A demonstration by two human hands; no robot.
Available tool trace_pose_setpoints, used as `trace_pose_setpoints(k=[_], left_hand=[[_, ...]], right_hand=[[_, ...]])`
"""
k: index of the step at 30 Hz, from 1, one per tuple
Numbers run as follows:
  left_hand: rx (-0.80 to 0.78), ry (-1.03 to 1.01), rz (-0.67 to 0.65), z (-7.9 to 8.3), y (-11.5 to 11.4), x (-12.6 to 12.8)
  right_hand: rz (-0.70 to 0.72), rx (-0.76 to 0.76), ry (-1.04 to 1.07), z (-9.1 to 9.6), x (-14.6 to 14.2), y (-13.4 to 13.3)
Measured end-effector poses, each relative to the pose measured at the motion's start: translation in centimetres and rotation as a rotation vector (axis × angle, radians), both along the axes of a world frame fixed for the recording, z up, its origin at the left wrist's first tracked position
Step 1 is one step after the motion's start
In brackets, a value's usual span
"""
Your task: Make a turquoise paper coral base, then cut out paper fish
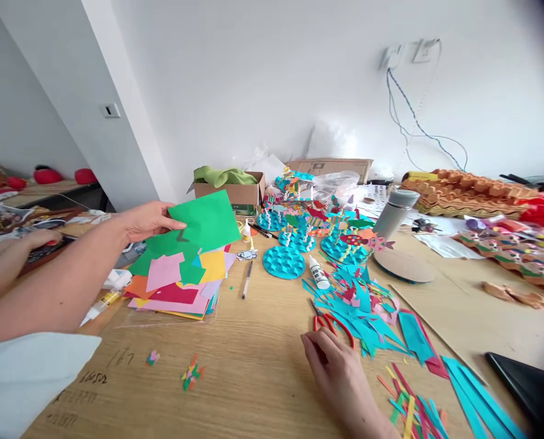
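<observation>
1. Hands: L hand [148, 221] pinches green paper sheet [205, 222] at its edge, above colored paper pile [175, 286]; R hand [338, 381] curled, fingers low, right by red scissors [331, 329] on bench [249, 372].
2. Light edge pinch keeps sheet flat, no creases.
3. R hand's hold unclear: it hides part of scissors handles.
4. Far-left hand [38, 239] on magazine [7, 222]: prob. another person's, arm cut off by frame.
</observation>
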State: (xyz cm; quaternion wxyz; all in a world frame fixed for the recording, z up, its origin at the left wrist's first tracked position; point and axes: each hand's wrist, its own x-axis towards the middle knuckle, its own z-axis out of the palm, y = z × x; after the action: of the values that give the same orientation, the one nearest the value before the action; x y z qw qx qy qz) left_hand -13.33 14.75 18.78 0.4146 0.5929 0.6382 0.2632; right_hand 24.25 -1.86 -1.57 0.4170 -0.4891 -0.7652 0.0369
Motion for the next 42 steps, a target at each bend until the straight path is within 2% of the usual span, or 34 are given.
trace_pose_setpoints(k=[2,4,7,9,12,15,18,20,23,27,30,33,37,39,42], left_hand=[[-0.050,-0.027,-0.109,-0.1,-2.8,3.3],[-0.136,-0.024,-0.321,-1.7,-5.5,6.7],[-0.225,-0.007,-0.624,-6.6,-8.4,11.1],[-0.148,0.137,-0.697,-10.4,-9.5,13.4],[-0.100,0.247,-0.697,-14.7,-10.5,15.7],[0.016,0.354,-0.636,-16.0,-11.3,16.7],[0.160,0.439,-0.529,-15.9,-12.3,17.1],[0.299,0.508,-0.421,-16.3,-12.9,17.4],[0.493,0.566,-0.261,-18.0,-13.5,18.2],[0.773,0.576,-0.192,-20.3,-14.2,19.0],[0.927,0.570,-0.173,-20.9,-14.6,18.9],[1.012,0.550,-0.222,-21.3,-14.3,18.2],[1.142,0.563,-0.264,-23.2,-13.4,18.0],[1.194,0.567,-0.228,-24.2,-13.0,18.4],[1.231,0.518,-0.072,-25.4,-12.6,19.7]], right_hand=[[-0.035,0.017,0.029,0.0,0.3,0.3],[-0.075,0.022,0.067,0.2,0.5,0.3],[-0.107,-0.033,0.143,1.5,0.7,-0.6],[-0.070,-0.113,0.158,3.4,1.1,-1.8],[0.087,-0.273,0.040,7.7,2.0,-3.1],[0.197,-0.309,-0.143,12.8,2.9,-1.7],[0.190,-0.254,-0.292,16.6,2.0,3.4],[0.109,-0.242,-0.435,17.4,-0.1,8.1],[-0.049,-0.348,-0.549,15.7,-4.3,15.1],[-0.159,-0.476,-0.556,10.8,-8.7,22.5],[-0.216,-0.583,-0.551,7.4,-9.9,26.7],[-0.220,-0.610,-0.538,5.2,-10.0,30.3],[-0.192,-0.603,-0.534,3.6,-10.1,33.7],[-0.179,-0.609,-0.534,3.1,-10.5,34.8],[-0.175,-0.637,-0.523,2.5,-11.2,36.0]])
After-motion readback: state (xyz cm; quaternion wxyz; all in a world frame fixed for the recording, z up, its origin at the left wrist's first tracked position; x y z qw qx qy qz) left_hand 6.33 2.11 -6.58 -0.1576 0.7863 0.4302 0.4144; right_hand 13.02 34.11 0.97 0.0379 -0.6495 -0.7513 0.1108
